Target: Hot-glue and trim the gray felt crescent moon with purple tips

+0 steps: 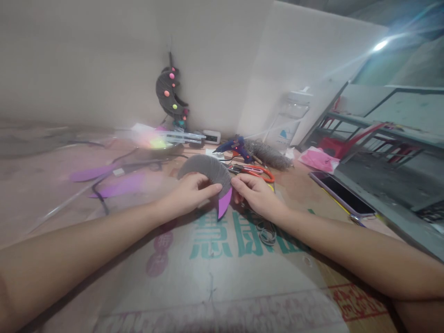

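A purple crescent (pixel 225 202) is wrapped in grey yarn (pixel 210 167) over most of its length, with the lower tip bare. My left hand (pixel 196 190) is closed around its left part, the thumb lying across the wrapped face. Beside the crescent's right edge, my right hand (pixel 255 192) has thumb and forefinger pinched together on the yarn; the strand between them is too fine to see clearly. Loose loops of grey yarn (pixel 267 233) lie below the right wrist. Scissors with orange handles (pixel 265 173) rest just behind my right hand.
A blue glue gun (pixel 239 147) and a grey yarn skein (pixel 268 155) lie behind the scissors. A decorated crescent (pixel 168 92) leans against the wall. Purple pieces (pixel 93 172) lie left. A phone (pixel 343 193), a pink bag (pixel 319 159) and a plastic bottle (pixel 289 118) stand right.
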`<state>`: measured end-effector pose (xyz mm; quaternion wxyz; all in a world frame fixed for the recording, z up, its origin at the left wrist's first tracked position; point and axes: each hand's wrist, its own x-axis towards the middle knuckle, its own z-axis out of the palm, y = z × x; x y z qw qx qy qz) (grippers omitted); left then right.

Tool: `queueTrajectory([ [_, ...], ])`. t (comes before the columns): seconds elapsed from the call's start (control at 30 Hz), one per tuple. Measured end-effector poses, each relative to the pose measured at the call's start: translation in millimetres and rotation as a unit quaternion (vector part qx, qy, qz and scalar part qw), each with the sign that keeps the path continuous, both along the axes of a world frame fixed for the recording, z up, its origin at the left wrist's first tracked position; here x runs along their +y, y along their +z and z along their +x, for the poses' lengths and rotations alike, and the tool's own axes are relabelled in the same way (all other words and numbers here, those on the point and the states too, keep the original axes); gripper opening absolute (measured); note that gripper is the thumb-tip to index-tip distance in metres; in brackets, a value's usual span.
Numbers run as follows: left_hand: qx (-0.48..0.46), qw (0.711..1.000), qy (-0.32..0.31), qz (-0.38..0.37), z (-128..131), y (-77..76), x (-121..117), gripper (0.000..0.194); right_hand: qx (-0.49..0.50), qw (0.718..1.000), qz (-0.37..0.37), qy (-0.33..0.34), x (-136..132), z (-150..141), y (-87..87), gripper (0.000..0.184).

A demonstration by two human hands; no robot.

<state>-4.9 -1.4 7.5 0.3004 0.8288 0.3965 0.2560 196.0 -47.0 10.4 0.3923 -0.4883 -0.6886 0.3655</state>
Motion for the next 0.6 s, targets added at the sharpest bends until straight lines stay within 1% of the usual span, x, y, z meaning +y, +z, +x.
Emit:
queueTrajectory([
  [0.23,0.015,1.0,0.001,-0.006,0.3,2.8,-2.2,0.049,-0.005,1.0,0.014,0.011,-1.2,-0.1,0.2,0.045],
  [0.4,-0.011,1.0,0.0,-0.021,-0.2,-0.2,-0.8,0.05,0.01,1.0,0.002,0.011,-0.3,0.2,-0.4,0.047],
  [0.53,-0.038,0.999,0.013,-0.028,-0.1,-1.9,1.2,0.047,0.011,0.999,0.023,0.023,0.5,1.4,-1.0,0.053],
  [0.6,-0.042,0.999,0.018,-0.025,-0.1,-2.2,2.0,0.047,0.017,1.0,0.015,0.021,0.1,1.3,-1.1,0.052],
])
